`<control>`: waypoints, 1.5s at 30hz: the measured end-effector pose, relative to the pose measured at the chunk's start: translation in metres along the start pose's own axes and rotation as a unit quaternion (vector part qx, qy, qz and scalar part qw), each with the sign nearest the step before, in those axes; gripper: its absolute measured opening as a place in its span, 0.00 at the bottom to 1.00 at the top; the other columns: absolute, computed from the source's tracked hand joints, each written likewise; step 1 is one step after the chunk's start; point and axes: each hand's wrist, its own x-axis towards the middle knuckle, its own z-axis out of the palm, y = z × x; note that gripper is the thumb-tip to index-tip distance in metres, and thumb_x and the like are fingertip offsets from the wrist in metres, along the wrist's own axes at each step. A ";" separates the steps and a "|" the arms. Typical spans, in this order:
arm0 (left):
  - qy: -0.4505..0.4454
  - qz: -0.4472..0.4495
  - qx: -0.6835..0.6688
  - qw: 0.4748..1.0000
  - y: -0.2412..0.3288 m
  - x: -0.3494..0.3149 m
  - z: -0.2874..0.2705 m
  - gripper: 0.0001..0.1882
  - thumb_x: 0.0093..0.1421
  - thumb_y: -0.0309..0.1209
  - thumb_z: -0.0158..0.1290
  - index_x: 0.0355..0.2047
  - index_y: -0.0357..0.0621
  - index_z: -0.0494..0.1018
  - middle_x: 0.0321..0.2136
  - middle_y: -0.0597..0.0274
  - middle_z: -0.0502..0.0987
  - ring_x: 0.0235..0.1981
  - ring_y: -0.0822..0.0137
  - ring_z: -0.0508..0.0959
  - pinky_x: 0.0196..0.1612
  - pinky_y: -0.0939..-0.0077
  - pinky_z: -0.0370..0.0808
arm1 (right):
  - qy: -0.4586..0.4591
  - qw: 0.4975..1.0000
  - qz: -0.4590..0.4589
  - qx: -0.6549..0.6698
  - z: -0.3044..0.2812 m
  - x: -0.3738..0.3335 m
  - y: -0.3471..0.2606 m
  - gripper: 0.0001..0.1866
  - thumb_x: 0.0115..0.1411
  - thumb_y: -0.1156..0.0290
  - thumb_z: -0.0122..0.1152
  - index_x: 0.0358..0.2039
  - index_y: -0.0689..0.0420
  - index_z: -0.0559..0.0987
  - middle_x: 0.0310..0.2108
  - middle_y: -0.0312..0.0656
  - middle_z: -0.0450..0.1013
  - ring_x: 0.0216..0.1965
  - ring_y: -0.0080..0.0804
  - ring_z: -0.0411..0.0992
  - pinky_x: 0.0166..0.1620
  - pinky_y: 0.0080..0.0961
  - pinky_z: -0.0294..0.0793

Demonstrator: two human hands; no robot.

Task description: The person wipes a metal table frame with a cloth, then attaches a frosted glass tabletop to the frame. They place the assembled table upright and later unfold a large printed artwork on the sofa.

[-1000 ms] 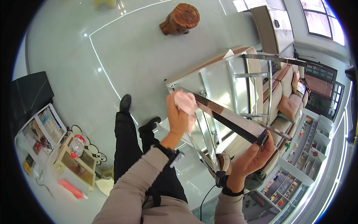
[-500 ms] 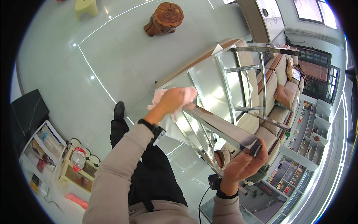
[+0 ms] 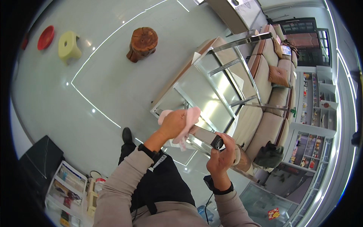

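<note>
A crumpled pink cloth (image 3: pixel 193 116) is bunched under my left hand (image 3: pixel 174 124), whose fingers press it round a shiny metal table leg (image 3: pixel 204 136). At the leg's black-capped end, my right hand (image 3: pixel 220 158) grips with thumb and fingers. The leg belongs to an overturned table with a polished metal frame (image 3: pixel 213 86). Its other legs and crossbars stick out to the right, beyond my hands. Where the leg passes beneath the cloth, it is hidden.
Along the right runs a beige sofa (image 3: pixel 261 113) with a brown cushion (image 3: pixel 279 76). Farther off stand a wooden stump stool (image 3: pixel 143 42), a yellow stool (image 3: pixel 69 47) and a red basin (image 3: pixel 46 37). A black box-like piece (image 3: pixel 41 160) is at the lower left.
The view has shifted. My left hand and the cloth are now closer to my right hand, with less bare leg between them. Both hands stay on the leg.
</note>
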 end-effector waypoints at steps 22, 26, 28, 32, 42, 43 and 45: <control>-0.150 -0.299 -0.011 0.942 -0.130 0.073 -0.025 0.16 0.68 0.41 0.56 0.42 0.39 0.75 0.32 0.64 0.78 0.27 0.71 0.77 0.31 0.70 0.75 | 0.019 0.997 0.020 0.067 -0.008 0.011 -0.001 0.22 0.51 0.71 0.73 0.49 0.54 0.82 0.45 0.38 0.78 0.47 0.40 0.76 0.47 0.36 0.76; -0.127 -0.328 -0.026 0.936 -0.140 0.083 -0.022 0.19 0.70 0.44 0.52 0.46 0.39 0.70 0.35 0.62 0.77 0.28 0.70 0.77 0.33 0.69 0.75 | 0.017 0.994 0.056 0.095 -0.008 0.009 -0.002 0.22 0.51 0.71 0.72 0.49 0.52 0.83 0.46 0.36 0.78 0.47 0.36 0.76 0.49 0.33 0.77; -0.122 -0.388 -0.030 0.913 -0.145 0.090 -0.019 0.20 0.70 0.47 0.51 0.44 0.40 0.70 0.34 0.62 0.77 0.27 0.71 0.75 0.29 0.70 0.73 | 0.022 0.991 0.070 0.108 -0.006 0.008 -0.002 0.20 0.54 0.71 0.71 0.49 0.50 0.83 0.46 0.35 0.78 0.48 0.34 0.76 0.50 0.33 0.77; -0.228 -0.362 0.006 0.904 -0.156 0.107 -0.011 0.20 0.69 0.50 0.48 0.35 0.43 0.69 0.27 0.63 0.75 0.14 0.75 0.63 0.15 0.74 0.61 | 0.021 0.989 0.109 0.098 -0.004 0.006 -0.007 0.15 0.60 0.69 0.67 0.49 0.47 0.84 0.48 0.32 0.78 0.49 0.32 0.76 0.51 0.31 0.77; -0.430 -0.161 0.198 0.866 -0.081 0.114 -0.026 0.18 0.59 0.29 0.58 0.46 0.34 0.69 0.44 0.51 0.73 0.48 0.60 0.76 0.50 0.67 0.73 | 0.033 0.977 0.205 0.055 -0.007 0.007 -0.032 0.17 0.59 0.68 0.66 0.50 0.45 0.83 0.50 0.30 0.79 0.50 0.32 0.75 0.51 0.31 0.75; -0.459 -0.171 0.198 0.849 -0.074 0.120 -0.027 0.18 0.57 0.29 0.59 0.46 0.34 0.70 0.44 0.50 0.73 0.49 0.59 0.76 0.51 0.66 0.73 | 0.040 0.974 0.216 0.054 -0.005 0.008 -0.035 0.17 0.59 0.68 0.66 0.50 0.46 0.83 0.51 0.30 0.79 0.50 0.32 0.75 0.52 0.31 0.75; -0.508 -0.137 0.224 0.821 -0.069 0.130 -0.018 0.17 0.55 0.27 0.59 0.44 0.37 0.72 0.45 0.49 0.72 0.49 0.53 0.75 0.51 0.62 0.73 | 0.055 0.969 0.238 0.048 -0.002 0.009 -0.041 0.18 0.58 0.69 0.66 0.50 0.46 0.83 0.51 0.30 0.79 0.50 0.32 0.75 0.52 0.31 0.75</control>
